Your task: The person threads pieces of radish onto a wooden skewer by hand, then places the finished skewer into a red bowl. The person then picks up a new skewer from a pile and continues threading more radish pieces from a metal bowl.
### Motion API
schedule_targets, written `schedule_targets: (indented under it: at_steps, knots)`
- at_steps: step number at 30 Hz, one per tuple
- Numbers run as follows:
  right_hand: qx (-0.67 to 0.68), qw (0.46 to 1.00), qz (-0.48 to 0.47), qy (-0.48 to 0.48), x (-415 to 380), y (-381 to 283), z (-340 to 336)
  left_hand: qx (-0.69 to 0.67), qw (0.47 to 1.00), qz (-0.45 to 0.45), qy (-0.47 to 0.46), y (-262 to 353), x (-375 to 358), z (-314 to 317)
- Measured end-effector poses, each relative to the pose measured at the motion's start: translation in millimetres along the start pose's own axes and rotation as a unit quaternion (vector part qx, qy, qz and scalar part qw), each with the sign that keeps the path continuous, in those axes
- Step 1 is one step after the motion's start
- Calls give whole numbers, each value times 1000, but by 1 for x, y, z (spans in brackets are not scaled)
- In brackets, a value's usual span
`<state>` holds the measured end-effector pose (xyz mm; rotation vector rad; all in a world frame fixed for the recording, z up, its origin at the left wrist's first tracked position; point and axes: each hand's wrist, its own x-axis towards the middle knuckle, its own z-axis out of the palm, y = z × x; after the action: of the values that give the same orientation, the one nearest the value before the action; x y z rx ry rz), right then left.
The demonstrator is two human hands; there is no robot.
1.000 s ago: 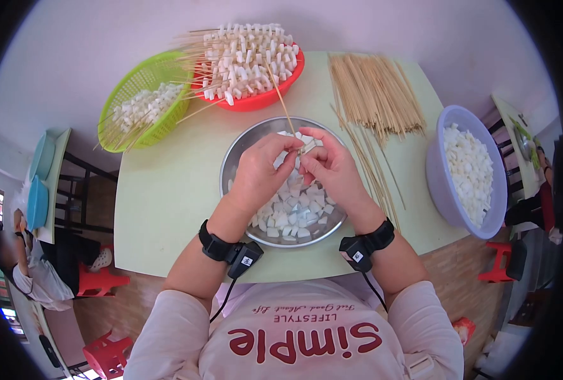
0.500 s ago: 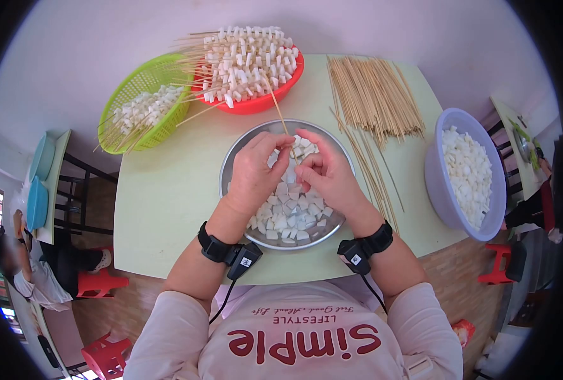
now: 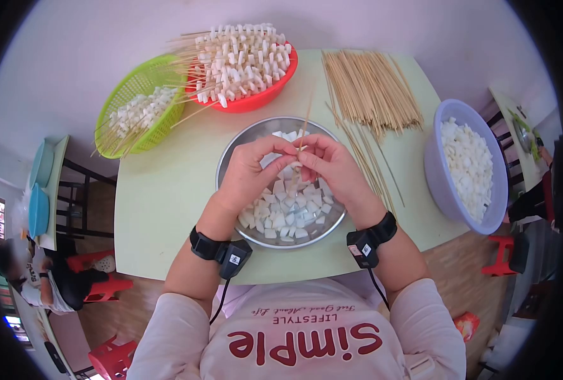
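Above the steel basin (image 3: pixel 229 152) of white cut pieces (image 3: pixel 292 212), my left hand (image 3: pixel 256 168) and my right hand (image 3: pixel 329 166) meet at the fingertips. A thin wooden skewer (image 3: pixel 307 117) rises upright between them, pinched by the fingers of my left hand. White pieces show under the fingertips, close to the skewer's lower part. My right hand's fingers are closed round the same spot; whether they hold the skewer or a white piece cannot be made out.
A red basin (image 3: pixel 256 102) holds loaded skewers, beside a green basket (image 3: pixel 143 71) of white pieces. Bare skewers (image 3: pixel 373 92) lie at the back right. A purple tub (image 3: pixel 435 183) of pieces stands right. A person (image 3: pixel 53 278) sits far left; another person's arm (image 3: pixel 545 155) shows far right.
My hands have come closer together over the basin. The skewer has swung from leaning left to nearly upright. The view has shifted slightly.
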<state>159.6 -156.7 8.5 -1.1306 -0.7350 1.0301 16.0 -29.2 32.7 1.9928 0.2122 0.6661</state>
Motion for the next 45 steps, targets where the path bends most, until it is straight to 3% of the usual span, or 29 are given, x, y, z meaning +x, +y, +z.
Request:
schedule_targets:
  at_steps: [4, 6, 9, 15, 19, 21, 22, 24, 25, 26, 28, 39, 45]
  knots:
    - [34, 997, -24, 71, 4, 4, -5, 24, 997, -55, 41, 9, 2, -2]
    - [63, 995, -17, 79, 4, 4, -6, 165, 965, -160, -123, 7, 0, -15]
    - [83, 993, -10, 79, 4, 2, -6, 224, 946, -115, -203, -10, -8, -17]
    - [24, 997, 4, 71, 3, 1, -1, 215, 953, -84, -197, -16, -8, -12]
    - [-21, 999, -6, 45, 0, -1, 2, 179, 952, -120, -217, -7, -3, -10]
    - [-56, 998, -9, 34, -2, -2, 5, 150, 971, -138, -127, -5, -3, -7]
    - [-89, 996, -12, 26, -3, -2, 6, 150, 971, -139, -123, -12, -3, -5]
    - [-119, 992, -30, 26, -8, -5, 12, 34, 990, -102, 89, -30, 1, -3]
    - [-148, 987, -49, 31, -10, -6, 15, 4, 983, -159, 86, -32, 3, -10]
    - [-147, 987, -49, 31, -10, -3, 15, 5, 983, -160, 86, -36, 5, -11]
    - [-248, 962, -111, 19, -10, 6, 14, -133, 955, -146, 219, -42, 9, -11]
    - [-310, 942, -129, 15, -14, 1, 21, -167, 935, -128, 285, -46, 10, -18]
    - [-310, 942, -129, 18, -13, 0, 21, -103, 941, -138, 293, -42, 9, -18]
